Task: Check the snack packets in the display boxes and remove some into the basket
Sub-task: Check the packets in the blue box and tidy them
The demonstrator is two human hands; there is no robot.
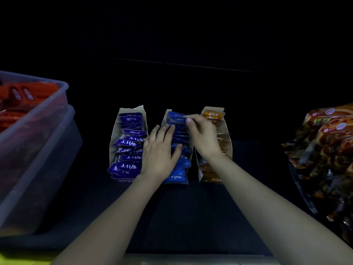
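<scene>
Head view: in front of you, on the dark surface [191, 217], the middle display box [164, 117] holds a row of glossy blue packets [181, 169] with white lettering, standing on edge. Your left hand [159, 150] lies on that row, fingers straight and spread. Your right hand [204, 134] pinches one of the blue packets at the box's far end between thumb and forefinger. Purple packets [129, 142] fill the left box [113, 138], and orange packets [214, 115] fill the right box [228, 134].
</scene>
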